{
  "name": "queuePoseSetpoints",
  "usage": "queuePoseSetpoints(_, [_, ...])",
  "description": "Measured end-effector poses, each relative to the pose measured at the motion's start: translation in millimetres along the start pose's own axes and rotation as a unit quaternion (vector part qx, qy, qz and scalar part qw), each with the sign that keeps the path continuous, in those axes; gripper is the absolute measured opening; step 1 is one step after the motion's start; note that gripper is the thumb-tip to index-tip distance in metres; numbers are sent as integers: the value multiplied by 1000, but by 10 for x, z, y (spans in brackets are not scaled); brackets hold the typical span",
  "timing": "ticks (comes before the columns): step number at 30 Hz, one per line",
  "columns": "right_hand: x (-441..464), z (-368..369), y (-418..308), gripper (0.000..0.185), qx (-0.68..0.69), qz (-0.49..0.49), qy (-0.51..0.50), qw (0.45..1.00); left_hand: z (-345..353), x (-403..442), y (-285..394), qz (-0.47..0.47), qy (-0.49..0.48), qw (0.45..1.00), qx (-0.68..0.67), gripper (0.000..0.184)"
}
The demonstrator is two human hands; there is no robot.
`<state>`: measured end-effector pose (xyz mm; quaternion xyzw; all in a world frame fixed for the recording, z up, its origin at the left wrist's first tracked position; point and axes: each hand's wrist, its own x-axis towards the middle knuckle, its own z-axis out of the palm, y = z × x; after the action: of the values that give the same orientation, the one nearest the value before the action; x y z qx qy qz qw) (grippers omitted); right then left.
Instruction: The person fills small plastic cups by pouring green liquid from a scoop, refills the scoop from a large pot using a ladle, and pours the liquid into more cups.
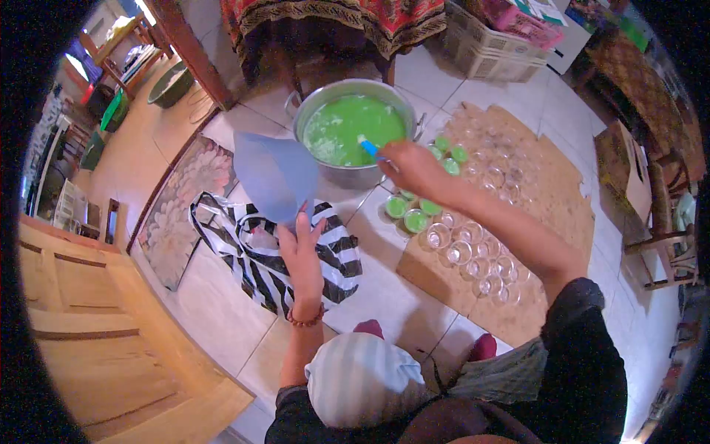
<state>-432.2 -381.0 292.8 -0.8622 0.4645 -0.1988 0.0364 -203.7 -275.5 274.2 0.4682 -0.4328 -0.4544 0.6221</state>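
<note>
My left hand [302, 259], with a beaded bracelet on its wrist, holds the lower end of a blue-grey plastic jug [275, 170] whose wide part points away from me. My right hand [414, 170] is closed round a blue-handled utensil [368, 147] with a pale tip, held over a large metal pot [353, 175]. Bright green liquid [347, 126] with pale froth fills much of the pot. Right of the pot, several small clear cups hold green liquid [416, 220], some partly behind my right hand and forearm.
Several clear cups without green [460, 253] stand on a brown cardboard sheet [551, 177]. A black-and-white striped plastic bag [336, 255] lies below the jug. Crates [488, 59] and a cloth-covered table [325, 22] stand behind; a wooden door [111, 333] is at left.
</note>
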Motion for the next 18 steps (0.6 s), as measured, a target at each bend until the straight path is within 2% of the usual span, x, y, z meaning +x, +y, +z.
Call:
queuePoseSetpoints(2, [327, 185, 174, 23, -67, 75, -61, 993, -31, 2, -25, -31, 15, 996, -82, 41])
queuePoseSetpoints(5, [576, 624, 297, 25, -84, 129, -99, 983, -55, 4, -65, -39, 0, 994, -97, 42])
queuePoseSetpoints(6, [653, 776, 412, 25, -82, 91, -90, 988, -73, 13, -50, -17, 21, 992, -121, 30])
queuePoseSetpoints(8, [718, 898, 652, 27, -73, 21, -60, 995, -140, 24, -60, -27, 40, 995, -89, 30])
queuePoseSetpoints(11, [899, 656, 791, 32, -25, 104, -80, 991, -191, 51, -40, -26, 56, 995, -76, 31])
queuePoseSetpoints(12, [944, 563, 769, 32, 89, 172, -31, 981, -189, 66, -28, -21, 57, 995, -80, 32])
queuePoseSetpoints(14, [987, 448, 776, 33, 306, 300, 70, 901, -174, 108, -27, -20, 55, 994, -97, 32])
queuePoseSetpoints(15, [1028, 528, 824, 32, 415, 303, 97, 852, -168, 126, -29, -19, 53, 993, -105, 32])
queuePoseSetpoints(17, [1140, 829, 957, 29, 613, 294, 149, 718, -162, 149, -31, -20, 48, 988, -142, 32])
queuePoseSetpoints(18, [1155, 964, 964, 27, 587, 301, 135, 740, -161, 154, -27, -20, 46, 986, -161, 32])
